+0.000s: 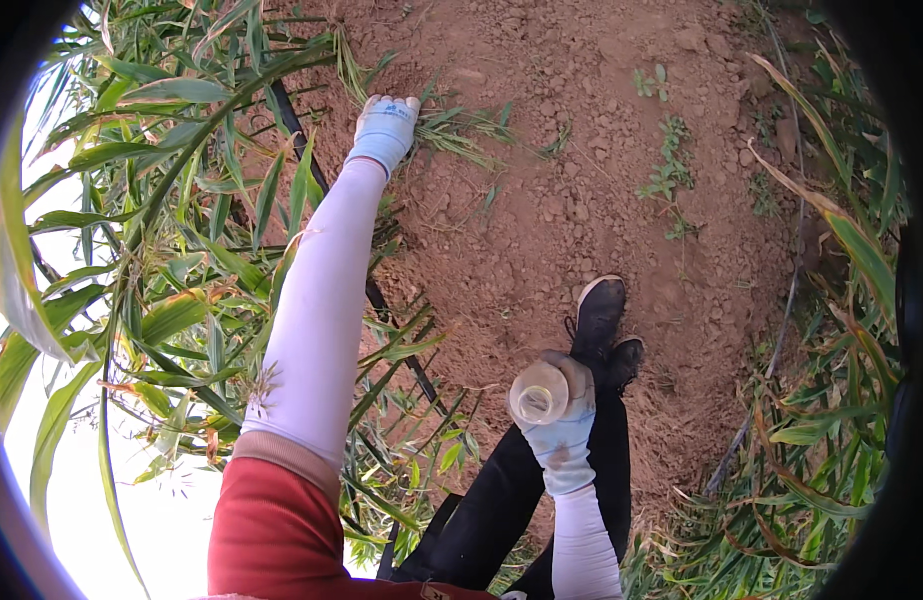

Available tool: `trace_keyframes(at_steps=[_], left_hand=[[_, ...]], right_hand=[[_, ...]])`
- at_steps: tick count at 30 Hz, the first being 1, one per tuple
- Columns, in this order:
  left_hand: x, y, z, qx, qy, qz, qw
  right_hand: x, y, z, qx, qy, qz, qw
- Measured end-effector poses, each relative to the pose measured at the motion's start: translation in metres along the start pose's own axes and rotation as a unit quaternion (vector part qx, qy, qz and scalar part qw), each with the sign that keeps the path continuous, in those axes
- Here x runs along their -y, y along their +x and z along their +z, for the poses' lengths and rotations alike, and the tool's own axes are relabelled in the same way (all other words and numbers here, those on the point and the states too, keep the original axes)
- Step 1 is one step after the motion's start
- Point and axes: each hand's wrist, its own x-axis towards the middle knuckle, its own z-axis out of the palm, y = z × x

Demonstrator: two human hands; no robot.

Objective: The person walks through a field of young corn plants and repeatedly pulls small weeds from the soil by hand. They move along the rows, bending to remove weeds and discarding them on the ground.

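My left hand (pixel 386 126), in a pale knitted work glove bearing printed writing, reaches forward over the soil beside the leafy plants. Its fingers are curled round a bunch of green grass stems (pixel 461 135), which stick out to the right of the fist. The glove hides where the stems are gripped. Lower in the picture, in front of my legs, my right hand (pixel 570 435) wears a similar glove with brown soil stains. It holds a clear plastic bottle (pixel 538 394), whose round mouth faces up towards me. What the bottle contains cannot be made out.
Tall long-leaved crop plants (pixel 184 150) crowd the left, more (pixel 821 442) the right. A black drip hose (pixel 293 124) runs along the left row, a thin grey line (pixel 795 247) along the right. Small weeds (pixel 668 161) grow in reddish soil (pixel 551 187). My dark shoes (pixel 602 315) stand on it.
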Motion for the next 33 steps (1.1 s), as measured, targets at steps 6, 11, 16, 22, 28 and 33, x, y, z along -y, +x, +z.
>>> trace_keyframes(at_steps=[6,11,16,22,28,33], left_hand=[[-0.039,-0.054,0.028,0.049,-0.119,-0.084,0.988],[-0.083,-0.075,-0.032,0.085,-0.13,0.106,0.982],[-0.056,-0.002,-0.032,-0.014,-0.172,0.049,0.984],[-0.063,0.004,-0.044,0.141,-0.16,-0.06,0.975],[-0.066,-0.032,-0.034,0.134,-0.096,-0.018,0.986],[-0.096,-0.114,-0.023,0.287,-0.077,-0.013,0.955]], right_hand=[[-0.002,0.001,0.006,0.002,0.032,0.009,0.999],[0.0,0.002,0.005,0.009,0.036,0.017,0.999],[-0.003,0.003,0.005,-0.004,0.017,0.0,1.0],[-0.002,0.005,0.0,0.009,0.01,0.018,1.0],[0.001,0.005,-0.005,-0.016,0.035,0.021,0.999],[0.006,0.006,-0.008,-0.035,0.048,0.018,0.998]])
